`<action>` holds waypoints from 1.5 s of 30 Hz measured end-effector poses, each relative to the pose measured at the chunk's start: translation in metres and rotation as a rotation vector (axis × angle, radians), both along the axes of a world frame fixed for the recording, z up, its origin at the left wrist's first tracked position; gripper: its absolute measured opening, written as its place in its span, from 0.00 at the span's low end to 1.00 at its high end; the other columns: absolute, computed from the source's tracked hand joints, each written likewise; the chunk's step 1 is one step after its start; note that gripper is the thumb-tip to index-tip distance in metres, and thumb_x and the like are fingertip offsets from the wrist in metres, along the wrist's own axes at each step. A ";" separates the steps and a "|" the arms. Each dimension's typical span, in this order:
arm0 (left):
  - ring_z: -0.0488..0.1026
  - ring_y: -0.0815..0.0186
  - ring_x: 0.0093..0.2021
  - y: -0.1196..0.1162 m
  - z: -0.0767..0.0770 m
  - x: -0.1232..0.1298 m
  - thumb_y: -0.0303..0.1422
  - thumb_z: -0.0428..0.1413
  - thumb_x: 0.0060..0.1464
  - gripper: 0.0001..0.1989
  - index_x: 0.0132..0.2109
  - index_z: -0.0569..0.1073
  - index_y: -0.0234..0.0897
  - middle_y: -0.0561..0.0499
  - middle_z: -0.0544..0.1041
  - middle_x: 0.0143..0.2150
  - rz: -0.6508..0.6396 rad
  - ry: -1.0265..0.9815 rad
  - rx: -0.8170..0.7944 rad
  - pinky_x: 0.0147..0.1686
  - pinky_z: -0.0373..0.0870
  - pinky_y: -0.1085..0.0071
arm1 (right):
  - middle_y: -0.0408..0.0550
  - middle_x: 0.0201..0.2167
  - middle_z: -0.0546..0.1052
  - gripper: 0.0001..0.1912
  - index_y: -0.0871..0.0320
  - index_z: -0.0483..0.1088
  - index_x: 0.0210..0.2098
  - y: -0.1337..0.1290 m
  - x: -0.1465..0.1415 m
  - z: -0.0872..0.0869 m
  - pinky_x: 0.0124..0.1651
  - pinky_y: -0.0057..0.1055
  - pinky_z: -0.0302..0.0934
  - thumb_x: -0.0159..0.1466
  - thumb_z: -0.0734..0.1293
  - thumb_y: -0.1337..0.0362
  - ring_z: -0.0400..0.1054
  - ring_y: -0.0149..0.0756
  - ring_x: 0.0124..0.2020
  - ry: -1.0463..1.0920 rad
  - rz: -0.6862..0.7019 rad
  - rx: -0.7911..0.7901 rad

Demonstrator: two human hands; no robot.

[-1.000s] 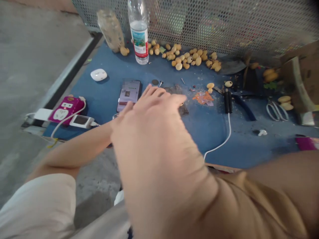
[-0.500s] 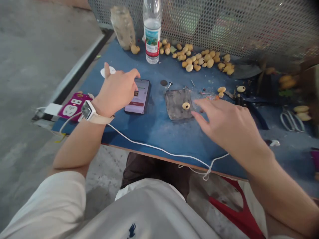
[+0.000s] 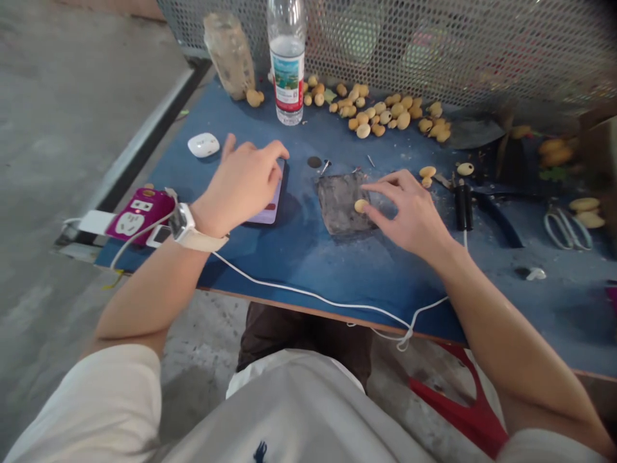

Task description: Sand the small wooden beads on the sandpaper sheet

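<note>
So the big change in this shot: the right hand (image 3: 409,212) has dropped down onto the small tan oval bead (image 3: 360,206), with thumb and forefinger closing in on either side of it. The grip is touching the bead, but I can't tell if it's properly pinched. The bead itself hasn't gone anywhere, it's sitting on the worn grey square of sandpaper (image 3: 340,202) in the middle of the blue painted bench (image 3: 366,270).

Closest to me, a thin white cable (image 3: 308,299) loops along the near edge. On the left, the left hand (image 3: 241,186) is open, fingers spread and arched over a black smartphone (image 3: 270,215), with a cream-strapped smartwatch (image 3: 182,225) on the wrist. Just left of that is a magenta power socket (image 3: 139,212).

Off to the right are black-handled pliers (image 3: 463,206) and steel scissors (image 3: 569,225). Further back, a heap of tan seeds (image 3: 380,116) lies by a plastic water bottle (image 3: 288,64) and a cloudy jar (image 3: 229,54), against perforated metal mesh (image 3: 434,45).
</note>
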State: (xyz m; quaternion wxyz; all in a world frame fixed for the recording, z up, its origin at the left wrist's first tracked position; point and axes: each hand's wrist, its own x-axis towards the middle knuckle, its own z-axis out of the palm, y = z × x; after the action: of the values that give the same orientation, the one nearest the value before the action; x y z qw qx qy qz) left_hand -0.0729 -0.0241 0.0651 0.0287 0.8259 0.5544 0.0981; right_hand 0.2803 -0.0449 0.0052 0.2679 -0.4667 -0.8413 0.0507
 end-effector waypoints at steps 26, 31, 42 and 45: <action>0.66 0.25 0.84 -0.031 -0.073 0.081 0.57 0.67 0.77 0.46 0.84 0.71 0.28 0.22 0.69 0.85 -0.390 -0.118 -0.001 0.86 0.56 0.24 | 0.53 0.52 0.93 0.09 0.46 0.85 0.57 -0.015 0.014 -0.011 0.66 0.62 0.81 0.83 0.72 0.60 0.88 0.58 0.55 0.040 0.076 -0.074; 0.66 0.25 0.84 -0.033 -0.077 0.081 0.60 0.68 0.76 0.48 0.84 0.71 0.27 0.21 0.69 0.85 -0.387 -0.126 -0.007 0.87 0.56 0.24 | 0.54 0.52 0.93 0.10 0.49 0.85 0.58 -0.017 0.013 -0.010 0.63 0.59 0.82 0.83 0.71 0.64 0.88 0.56 0.54 0.033 0.119 -0.050; 0.77 0.39 0.75 0.030 -0.002 0.020 0.47 0.45 0.89 0.26 0.72 0.81 0.37 0.36 0.82 0.74 -0.078 -0.105 -0.105 0.83 0.65 0.34 | 0.51 0.51 0.94 0.11 0.50 0.84 0.61 -0.019 0.015 -0.008 0.60 0.51 0.83 0.83 0.74 0.69 0.88 0.51 0.50 0.043 0.252 0.053; 0.81 0.46 0.65 0.057 0.016 -0.009 0.40 0.38 0.89 0.28 0.62 0.83 0.36 0.38 0.85 0.64 0.025 0.055 -0.255 0.74 0.74 0.42 | 0.50 0.52 0.94 0.12 0.49 0.85 0.61 -0.019 0.015 -0.010 0.60 0.52 0.84 0.82 0.75 0.69 0.89 0.51 0.50 0.063 0.247 0.041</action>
State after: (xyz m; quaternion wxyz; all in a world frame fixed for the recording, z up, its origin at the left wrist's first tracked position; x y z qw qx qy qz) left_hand -0.0818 0.0326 0.0810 0.1172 0.8108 0.5734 0.0046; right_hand 0.2952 -0.0638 -0.0049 0.2954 -0.3523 -0.8843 0.0810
